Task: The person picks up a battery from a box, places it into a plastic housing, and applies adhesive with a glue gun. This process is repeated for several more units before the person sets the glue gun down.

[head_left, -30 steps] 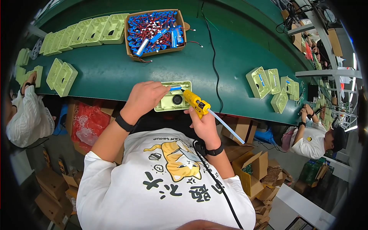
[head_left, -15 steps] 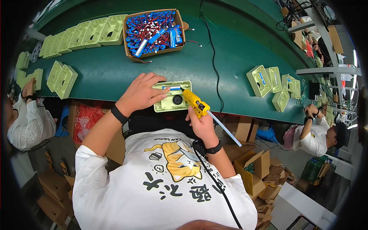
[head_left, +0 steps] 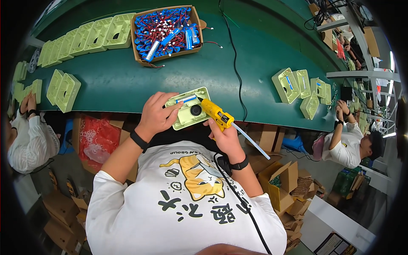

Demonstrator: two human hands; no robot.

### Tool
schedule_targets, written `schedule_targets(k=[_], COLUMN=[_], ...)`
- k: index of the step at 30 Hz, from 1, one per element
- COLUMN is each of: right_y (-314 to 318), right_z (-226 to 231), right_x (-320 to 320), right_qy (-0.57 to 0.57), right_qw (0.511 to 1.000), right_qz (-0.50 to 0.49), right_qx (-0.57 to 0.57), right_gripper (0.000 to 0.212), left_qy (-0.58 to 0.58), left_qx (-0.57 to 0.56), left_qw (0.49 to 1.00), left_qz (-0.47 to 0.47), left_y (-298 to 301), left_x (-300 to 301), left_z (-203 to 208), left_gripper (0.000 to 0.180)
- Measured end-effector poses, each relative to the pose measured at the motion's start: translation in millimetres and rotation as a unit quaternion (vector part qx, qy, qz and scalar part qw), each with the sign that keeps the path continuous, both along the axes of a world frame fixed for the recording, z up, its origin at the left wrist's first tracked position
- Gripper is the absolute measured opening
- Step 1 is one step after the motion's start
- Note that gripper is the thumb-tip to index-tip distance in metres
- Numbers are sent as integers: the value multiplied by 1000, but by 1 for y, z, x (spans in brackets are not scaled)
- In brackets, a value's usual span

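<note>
My left hand [head_left: 158, 112] grips the left end of a pale green plastic housing [head_left: 184, 123], its thumb reaching in over the rim. Inside the housing lies a blue cylindrical battery [head_left: 185, 99] along the far wall, with a round black part [head_left: 196, 110] nearer me. My right hand [head_left: 224, 137] is closed round the handle of a yellow hot glue gun [head_left: 216, 114]. The gun's dark nozzle points into the housing, close to the battery's right end; whether it touches cannot be made out. A whitish glue stick [head_left: 251, 141] sticks out of the gun's back.
A cardboard box [head_left: 135, 50] full of blue wired batteries stands at the far side of the green table [head_left: 170, 76]. Rows of green housings [head_left: 95, 36] line the left; several more [head_left: 286, 87] sit at right. A black cable [head_left: 236, 63] crosses the table. People work at both sides.
The housing has tilted, its right end turned away from me, and shifted slightly nearer. My left hand has moved a little right and toward me with it. The glue gun stays in my right hand.
</note>
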State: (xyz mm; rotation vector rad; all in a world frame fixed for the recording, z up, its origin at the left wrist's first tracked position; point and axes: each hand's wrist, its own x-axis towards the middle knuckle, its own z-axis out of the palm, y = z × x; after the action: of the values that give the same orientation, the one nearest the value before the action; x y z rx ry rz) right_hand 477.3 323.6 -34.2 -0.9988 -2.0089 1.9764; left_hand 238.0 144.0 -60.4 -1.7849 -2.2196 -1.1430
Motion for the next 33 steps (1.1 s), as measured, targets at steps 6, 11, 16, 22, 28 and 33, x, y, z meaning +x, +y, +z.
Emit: schedule_targets(k=[6,11,16,22,28,33], right_y=[-4,-2,-5,-4,-4,-9], right_z=[-5,-2,-2,27,30,38], right_x=[-1,-7,-9,-12,-7,-20], right_qy=[-26,-47,-37,-96,-78,-84], right_qw=[999,998,996,993,992,988], right_qz=[-33,-49,-38,-40,-4,24], right_qx=[-1,-4,71,58,97,127], right_gripper=[39,42,41,38,34,32], left_qy=[-29,-28,-34,5,30,33], left_qx=[-9,2,5,24,45,54], left_qw=[999,998,997,998,998,997], left_qz=[-27,-55,-73,-49,-32,-41], left_y=[1,1,1,-2,-8,-9], left_x=[-8,-16,-20,-16,-16,-16], left_z=[-1,-4,-7,-10,-21,-23], left_gripper=[26,27,30,32,31,30])
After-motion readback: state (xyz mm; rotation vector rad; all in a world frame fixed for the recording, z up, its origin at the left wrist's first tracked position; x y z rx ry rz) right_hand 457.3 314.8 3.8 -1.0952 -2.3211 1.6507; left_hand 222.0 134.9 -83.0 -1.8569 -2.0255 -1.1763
